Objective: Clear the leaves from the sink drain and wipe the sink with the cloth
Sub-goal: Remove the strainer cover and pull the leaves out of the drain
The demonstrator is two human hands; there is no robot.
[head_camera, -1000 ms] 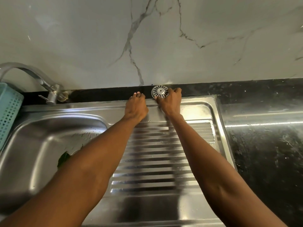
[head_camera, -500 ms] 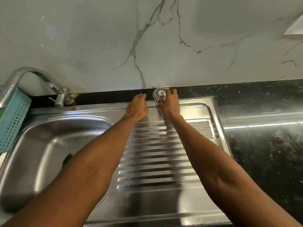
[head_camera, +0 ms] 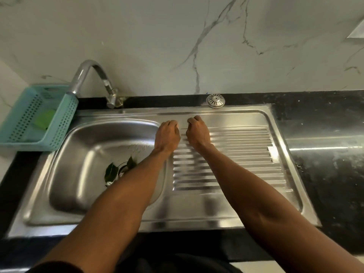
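wall: we see a white marble-look wall point(head_camera: 137, 36) with grey veins behind everything.
counter: black speckled stone counter point(head_camera: 325, 154) runs around the sink.
sink: stainless steel sink point(head_camera: 82, 211) with its basin on the left and a ribbed drainboard point(head_camera: 246, 154) on the right, set into the counter.
basket: teal perforated plastic basket point(head_camera: 65, 123) sits at the sink's far-left corner; something green lies inside, we can't tell what.
tap: curved chrome tap point(head_camera: 86, 75) stands at the back, spout arching toward the basket.
left hand: we see the left hand point(head_camera: 167, 134) over the near edge of the drainboard by the basin, fingers curled under, holding nothing.
right hand: right hand point(head_camera: 198, 133) just beside the left, fingers loosely curled, nothing held.
leaves: dark green leaves point(head_camera: 110, 172) lie at the basin drain, partly hidden by the left forearm.
strainer: round slotted metal drain strainer point(head_camera: 215, 100) rests on the counter's back strip, apart from both hands.
cloth: we can't pick one out.
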